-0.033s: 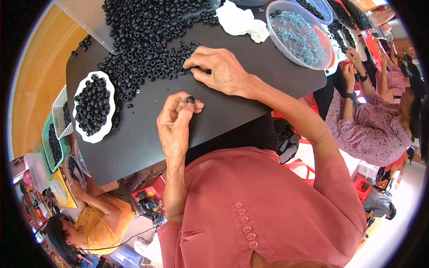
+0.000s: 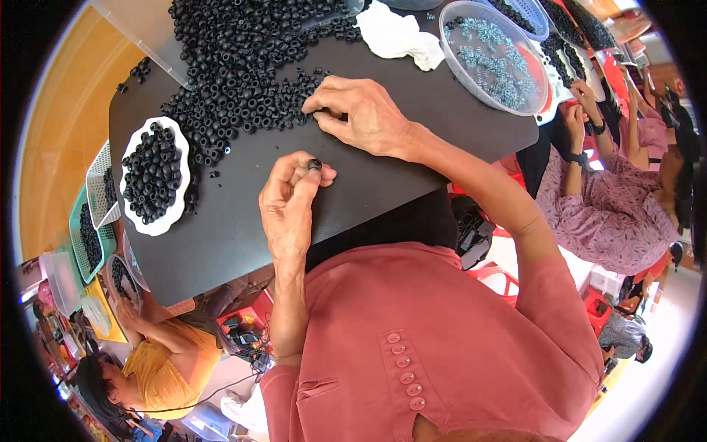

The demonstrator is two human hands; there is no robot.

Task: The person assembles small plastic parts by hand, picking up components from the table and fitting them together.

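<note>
Over dark bench (image 2: 228, 236) — left hand (image 2: 289, 202) pinches one black ring (image 2: 314, 164), right hand (image 2: 357, 114) at edge of black pile (image 2: 243, 96) — can't tell its grip.

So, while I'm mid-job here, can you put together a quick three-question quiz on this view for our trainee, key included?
1. What is pinched in the left hand?
(a) a white cloth
(b) a hollow black piece
(c) a shirt button
2. True or false: the white scalloped dish holds a heap of black pieces.
3. Which hand is nearer the loose pile of black pieces on the dark tabletop?

Key:
1. (b)
2. True.
3. The right hand; its fingertips are at the pile's edge.
</note>
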